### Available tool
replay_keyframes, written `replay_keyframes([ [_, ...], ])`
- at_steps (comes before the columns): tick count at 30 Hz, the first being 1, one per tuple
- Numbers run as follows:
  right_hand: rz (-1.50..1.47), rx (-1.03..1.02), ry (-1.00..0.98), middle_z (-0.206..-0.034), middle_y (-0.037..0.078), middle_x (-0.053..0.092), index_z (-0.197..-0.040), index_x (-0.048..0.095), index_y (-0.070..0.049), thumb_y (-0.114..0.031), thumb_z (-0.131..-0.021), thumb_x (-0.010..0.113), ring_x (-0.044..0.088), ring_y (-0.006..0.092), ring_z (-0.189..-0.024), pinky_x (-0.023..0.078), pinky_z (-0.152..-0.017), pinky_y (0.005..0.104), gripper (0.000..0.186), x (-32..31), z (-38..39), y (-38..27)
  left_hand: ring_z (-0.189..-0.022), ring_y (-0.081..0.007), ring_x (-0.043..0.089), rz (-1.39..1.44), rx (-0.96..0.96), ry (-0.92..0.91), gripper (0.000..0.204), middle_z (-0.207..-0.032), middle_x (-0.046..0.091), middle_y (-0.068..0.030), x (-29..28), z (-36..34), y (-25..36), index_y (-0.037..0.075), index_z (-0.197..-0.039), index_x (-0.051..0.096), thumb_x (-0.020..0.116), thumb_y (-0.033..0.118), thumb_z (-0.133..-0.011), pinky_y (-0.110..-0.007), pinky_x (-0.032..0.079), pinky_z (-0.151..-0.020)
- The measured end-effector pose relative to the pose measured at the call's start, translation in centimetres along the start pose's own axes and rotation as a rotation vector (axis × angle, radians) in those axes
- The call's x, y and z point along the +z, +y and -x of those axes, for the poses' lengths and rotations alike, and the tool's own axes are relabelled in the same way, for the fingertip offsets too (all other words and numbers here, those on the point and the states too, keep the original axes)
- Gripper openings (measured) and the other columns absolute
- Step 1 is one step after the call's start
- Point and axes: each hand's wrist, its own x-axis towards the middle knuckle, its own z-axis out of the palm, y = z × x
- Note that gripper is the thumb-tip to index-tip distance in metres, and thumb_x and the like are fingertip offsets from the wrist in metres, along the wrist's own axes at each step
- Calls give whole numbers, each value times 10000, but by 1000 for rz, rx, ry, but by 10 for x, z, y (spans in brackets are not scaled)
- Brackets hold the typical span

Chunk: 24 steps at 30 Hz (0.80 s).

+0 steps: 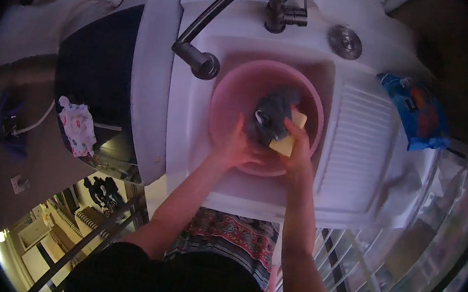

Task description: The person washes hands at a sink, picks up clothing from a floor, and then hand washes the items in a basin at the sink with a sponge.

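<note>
A pink plastic basin (pixel 230 86) sits in the white sink. Inside it is a bunched dark grey cloth (pixel 275 110) with a small white patch. My right hand (pixel 298 147) grips a pale yellow bar of soap (pixel 283 145) and presses it against the right side of the cloth. My left hand (pixel 238 146) is at the cloth's lower left, thumb raised and apart from the other fingers. Those fingers reach toward the cloth's underside, and their tips are hard to make out. Whether water lies in the basin is not clear.
A dark faucet (pixel 198 56) arches over the sink's left side. On the right are a ribbed drainboard (pixel 357 142), a metal drain fitting (pixel 345 42) and a blue packet (pixel 420 111). A dark-lidded washing machine (pixel 96 69) stands left, with a floral cloth (pixel 78 127) on it.
</note>
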Motion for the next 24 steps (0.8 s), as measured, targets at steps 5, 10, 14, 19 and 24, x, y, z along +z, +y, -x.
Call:
replay_keyframes([
  [5, 157, -9, 19, -1093, 85, 522, -1205, 415, -64, -180, -792, 586, 525, 217, -979, 438, -829, 330, 462, -23, 0, 19, -1079, -224, 491, -31, -77, -394, 484, -1159, 512, -91, -15, -42, -9, 43, -1191, 437, 507, 376, -847, -402, 408, -907],
  [10, 1170, -732, 555, -1117, 133, 520, -1178, 433, -39, -267, -772, 628, 505, 267, -1024, 416, -846, 345, 505, 0, -16, 39, -990, -218, 530, 6, 143, 202, 437, -1101, 539, -79, 9, -14, -1, 68, -1147, 483, 507, 376, -837, -372, 429, -866],
  [14, 1163, -462, 444, -1108, 179, 513, -1144, 451, -27, -279, -762, 608, 503, 310, -1026, 398, -856, 369, 484, 3, -42, 42, -985, -215, 524, 25, 35, 261, 448, -1087, 545, -66, 29, 1, -25, 89, -1146, 489, 495, 411, -835, -370, 422, -855],
  [19, 1508, -851, 302, -1008, 184, 538, -1057, 464, -39, -333, -861, 472, 523, 311, -977, 410, -820, 389, 353, 61, -4, 98, -1008, -187, 503, 165, -94, -496, 489, -1092, 536, -36, -54, -16, 8, 85, -1187, 463, 457, 441, -850, -339, 386, -877],
  [24, 778, -254, 379, -1045, 210, 526, -1039, 501, -78, -238, -796, 541, 521, 357, -961, 406, -795, 422, 293, 8, -50, 67, -1006, -179, 498, -193, 123, 371, 443, -1054, 552, -37, 6, -10, -14, 71, -1154, 490, 397, 403, -878, -312, 364, -899],
])
